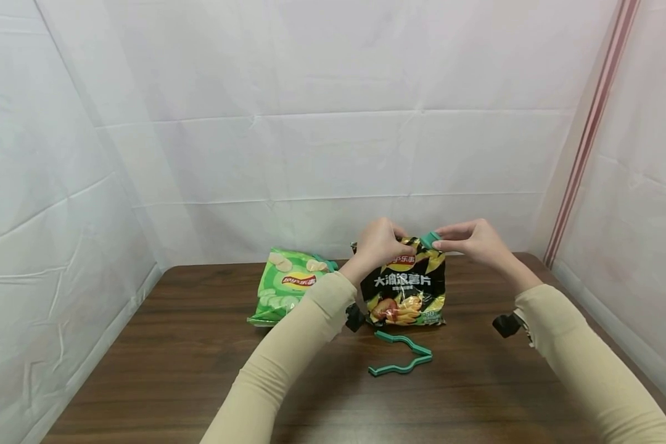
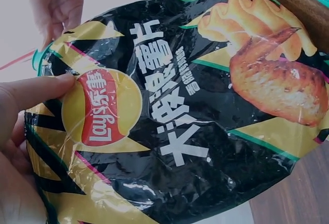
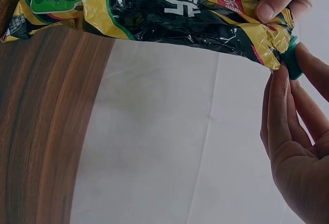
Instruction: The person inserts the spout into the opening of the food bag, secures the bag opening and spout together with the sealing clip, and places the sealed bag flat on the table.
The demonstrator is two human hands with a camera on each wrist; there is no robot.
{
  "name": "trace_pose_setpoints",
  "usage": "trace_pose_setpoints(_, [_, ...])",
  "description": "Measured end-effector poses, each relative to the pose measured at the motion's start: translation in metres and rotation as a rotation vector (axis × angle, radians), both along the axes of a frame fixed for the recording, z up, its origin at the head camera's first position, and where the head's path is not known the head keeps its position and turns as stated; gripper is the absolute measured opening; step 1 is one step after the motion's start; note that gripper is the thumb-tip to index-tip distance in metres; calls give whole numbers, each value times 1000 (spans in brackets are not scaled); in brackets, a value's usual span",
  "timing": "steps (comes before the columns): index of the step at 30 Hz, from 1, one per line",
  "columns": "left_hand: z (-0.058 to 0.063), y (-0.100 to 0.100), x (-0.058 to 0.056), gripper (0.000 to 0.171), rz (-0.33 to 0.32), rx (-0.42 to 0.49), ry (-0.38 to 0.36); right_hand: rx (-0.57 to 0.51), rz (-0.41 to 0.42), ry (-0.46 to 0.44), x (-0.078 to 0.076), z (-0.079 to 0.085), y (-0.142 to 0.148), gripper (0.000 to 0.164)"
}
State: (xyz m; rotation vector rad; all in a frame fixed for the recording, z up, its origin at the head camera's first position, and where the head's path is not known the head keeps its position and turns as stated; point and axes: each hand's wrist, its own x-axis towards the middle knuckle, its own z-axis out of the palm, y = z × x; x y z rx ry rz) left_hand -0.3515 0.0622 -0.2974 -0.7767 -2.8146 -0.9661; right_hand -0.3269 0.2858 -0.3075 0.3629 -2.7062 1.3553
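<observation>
Near the back of the table stands a black and yellow bag of potato chips [image 1: 402, 290]. My left hand [image 1: 378, 245] pinches its top edge, thumb on the front beside the round logo in the left wrist view. At the bag's upper right corner is a green bag clip [image 1: 430, 240], pinched between the thumb and fingers of my right hand [image 1: 475, 242]. In the right wrist view the clip [image 3: 291, 59] touches the crumpled corner; how much of the edge it covers is hidden.
A green chip bag [image 1: 288, 285] leans to the left, with a green piece [image 1: 327, 263] at its upper right corner. In front of the black bag, an unfolded zigzag green clip [image 1: 402, 369] lies on the brown wooden table [image 1: 200, 364]. White sheeting [image 1: 333, 154] hangs behind.
</observation>
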Motion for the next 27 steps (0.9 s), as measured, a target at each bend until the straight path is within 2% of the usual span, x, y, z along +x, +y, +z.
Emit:
trace_pose_setpoints(4, [-3, 1, 0, 13, 4, 14, 40, 9, 27, -2, 1, 1, 2, 49])
trace_pose_setpoints(11, [-6, 3, 1, 12, 21, 0, 95, -4, 28, -15, 2, -1, 3, 51])
trace_pose_setpoints(27, [-6, 4, 3, 14, 33, -5, 91, -13, 54, -31, 5, 0, 5, 51])
